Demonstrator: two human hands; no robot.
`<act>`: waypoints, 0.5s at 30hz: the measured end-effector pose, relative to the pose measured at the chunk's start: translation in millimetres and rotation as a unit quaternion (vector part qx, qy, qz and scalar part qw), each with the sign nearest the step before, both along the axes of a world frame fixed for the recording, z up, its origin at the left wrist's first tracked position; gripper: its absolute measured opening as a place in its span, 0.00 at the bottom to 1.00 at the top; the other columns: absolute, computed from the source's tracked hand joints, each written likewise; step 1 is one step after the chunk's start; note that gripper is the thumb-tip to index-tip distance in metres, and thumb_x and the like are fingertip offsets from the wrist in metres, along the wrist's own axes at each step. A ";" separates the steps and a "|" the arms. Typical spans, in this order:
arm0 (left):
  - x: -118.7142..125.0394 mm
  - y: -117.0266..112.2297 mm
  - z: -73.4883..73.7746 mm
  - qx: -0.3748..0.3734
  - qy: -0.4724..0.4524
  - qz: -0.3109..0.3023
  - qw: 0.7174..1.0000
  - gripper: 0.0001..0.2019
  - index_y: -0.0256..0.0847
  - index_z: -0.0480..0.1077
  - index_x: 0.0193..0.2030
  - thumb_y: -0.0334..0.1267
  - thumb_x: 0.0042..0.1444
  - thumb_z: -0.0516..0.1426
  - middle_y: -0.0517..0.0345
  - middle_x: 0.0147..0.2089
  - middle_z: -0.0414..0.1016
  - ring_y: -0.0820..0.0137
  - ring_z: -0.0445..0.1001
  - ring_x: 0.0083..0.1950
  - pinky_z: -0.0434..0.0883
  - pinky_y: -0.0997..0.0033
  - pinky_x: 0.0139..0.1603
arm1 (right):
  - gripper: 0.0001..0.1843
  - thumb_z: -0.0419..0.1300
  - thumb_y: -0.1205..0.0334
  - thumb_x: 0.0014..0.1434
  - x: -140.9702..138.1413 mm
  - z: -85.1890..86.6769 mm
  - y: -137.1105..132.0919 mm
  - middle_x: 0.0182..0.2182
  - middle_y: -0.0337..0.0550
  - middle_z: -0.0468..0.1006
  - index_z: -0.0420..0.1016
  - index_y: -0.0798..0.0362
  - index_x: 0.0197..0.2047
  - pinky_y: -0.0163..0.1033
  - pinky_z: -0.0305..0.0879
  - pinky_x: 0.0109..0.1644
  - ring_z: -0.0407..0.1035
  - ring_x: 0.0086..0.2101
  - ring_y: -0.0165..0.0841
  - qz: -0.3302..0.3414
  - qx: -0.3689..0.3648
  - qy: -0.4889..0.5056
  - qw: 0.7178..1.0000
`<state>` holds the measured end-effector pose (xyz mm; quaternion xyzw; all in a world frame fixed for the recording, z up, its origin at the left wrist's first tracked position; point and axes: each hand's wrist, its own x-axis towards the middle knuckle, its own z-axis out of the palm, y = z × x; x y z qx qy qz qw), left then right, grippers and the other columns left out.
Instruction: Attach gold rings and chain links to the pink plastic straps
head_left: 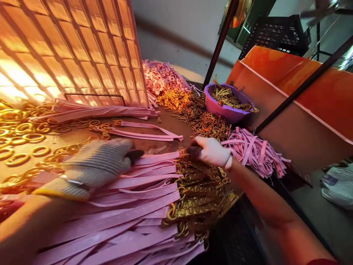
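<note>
My left hand [99, 162], in a grey striped glove with dark fingertips, is closed on the left part of a pink strap [160, 158]. This strap lies along the far side of a row of similar pink straps [143, 206]. My right hand [211, 150], in a white glove with dark fingertips, is closed at the strap's right end, where a gold chain [190, 156] joins it. Its fingertips are slightly blurred and hide part of the chain. More gold chains [204, 200] are fixed to the right ends of the row.
Gold rings [24, 138] are scattered at the left. Behind lie a strap bundle [102, 112], loose looped straps [149, 132] and loose chain pieces [209, 125]. A purple basin [226, 110] holds more chains, with a strap pile [253, 151] beside it. A translucent ribbed panel [82, 48] stands upright.
</note>
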<state>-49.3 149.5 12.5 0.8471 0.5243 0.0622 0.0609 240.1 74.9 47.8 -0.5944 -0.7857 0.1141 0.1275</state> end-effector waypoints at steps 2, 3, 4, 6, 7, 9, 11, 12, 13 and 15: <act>4.6 -0.5 -5.0 -0.015 0.046 -0.040 0.998 0.14 0.41 0.74 0.31 0.41 0.59 0.50 0.52 0.31 0.78 0.65 0.67 0.28 0.53 0.70 0.31 | 0.18 0.50 0.51 0.69 39.9 -5.3 -1.4 0.38 0.40 0.79 0.74 0.55 0.47 0.31 0.60 0.39 0.70 0.38 0.30 -0.087 0.017 0.005 0.996; 7.2 -1.0 -6.5 -0.016 0.058 -0.049 0.997 0.13 0.41 0.74 0.31 0.39 0.58 0.50 0.51 0.31 0.79 0.65 0.68 0.28 0.54 0.70 0.31 | 0.17 0.49 0.53 0.69 55.6 -9.8 -2.7 0.38 0.40 0.78 0.73 0.56 0.46 0.31 0.59 0.39 0.69 0.38 0.30 -0.141 0.015 -0.024 0.990; 9.5 -2.0 -7.1 -0.017 0.056 -0.049 0.997 0.12 0.41 0.74 0.31 0.37 0.58 0.50 0.51 0.32 0.79 0.65 0.68 0.28 0.54 0.70 0.31 | 0.16 0.49 0.56 0.68 67.2 -15.4 -4.5 0.36 0.40 0.77 0.74 0.57 0.44 0.31 0.58 0.38 0.69 0.37 0.30 -0.170 0.008 -0.042 0.985; 12.4 -6.6 -4.6 -0.005 0.050 -0.045 0.998 0.11 0.39 0.75 0.31 0.35 0.57 0.51 0.50 0.31 0.79 0.64 0.69 0.28 0.56 0.70 0.30 | 0.11 0.52 0.62 0.64 77.1 -29.4 -9.9 0.31 0.39 0.76 0.73 0.57 0.39 0.32 0.57 0.36 0.67 0.33 0.31 -0.198 -0.011 -0.072 0.977; 12.6 -10.9 -1.6 0.008 0.052 -0.046 0.998 0.12 0.38 0.75 0.31 0.35 0.58 0.51 0.48 0.31 0.79 0.63 0.69 0.28 0.57 0.70 0.30 | 0.08 0.54 0.64 0.60 76.5 -37.2 -13.6 0.30 0.40 0.75 0.73 0.57 0.37 0.32 0.56 0.36 0.66 0.32 0.31 -0.198 -0.018 -0.079 0.977; 10.2 -23.0 6.7 0.036 0.068 -0.047 0.996 0.14 0.35 0.76 0.33 0.36 0.60 0.50 0.44 0.34 0.79 0.61 0.72 0.30 0.61 0.67 0.32 | 0.05 0.55 0.70 0.55 71.2 -54.1 -22.8 0.30 0.44 0.75 0.72 0.56 0.35 0.35 0.56 0.38 0.66 0.33 0.33 -0.195 -0.021 -0.091 0.976; 4.1 -34.8 16.2 0.046 0.084 -0.041 0.995 0.15 0.34 0.77 0.38 0.38 0.63 0.50 0.42 0.42 0.79 0.58 0.74 0.39 0.65 0.62 0.41 | 0.09 0.51 0.74 0.53 71.5 -72.8 -31.3 0.34 0.50 0.76 0.70 0.56 0.35 0.39 0.59 0.41 0.67 0.35 0.37 -0.181 -0.017 -0.090 0.979; -0.7 -38.5 20.6 0.044 0.092 -0.036 0.994 0.14 0.35 0.77 0.40 0.40 0.62 0.52 0.42 0.43 0.79 0.58 0.74 0.42 0.66 0.61 0.45 | 0.11 0.50 0.74 0.53 75.8 -83.2 -33.8 0.35 0.53 0.76 0.70 0.55 0.35 0.41 0.60 0.43 0.67 0.37 0.40 -0.177 -0.011 -0.092 0.980; -7.3 -40.0 24.7 0.044 0.083 -0.030 0.995 0.15 0.35 0.77 0.42 0.41 0.63 0.51 0.42 0.43 0.78 0.57 0.75 0.43 0.66 0.59 0.47 | 0.12 0.50 0.74 0.53 82.3 -94.1 -34.8 0.36 0.53 0.76 0.70 0.53 0.36 0.43 0.62 0.44 0.68 0.38 0.41 -0.185 0.022 -0.112 0.976; -26.3 -35.2 31.4 0.044 0.055 -0.006 0.998 0.17 0.34 0.77 0.46 0.41 0.65 0.50 0.41 0.44 0.78 0.56 0.75 0.44 0.67 0.58 0.48 | 0.14 0.51 0.74 0.52 96.6 -114.0 -34.0 0.37 0.53 0.76 0.73 0.51 0.38 0.46 0.65 0.46 0.70 0.42 0.45 -0.180 0.078 -0.134 0.971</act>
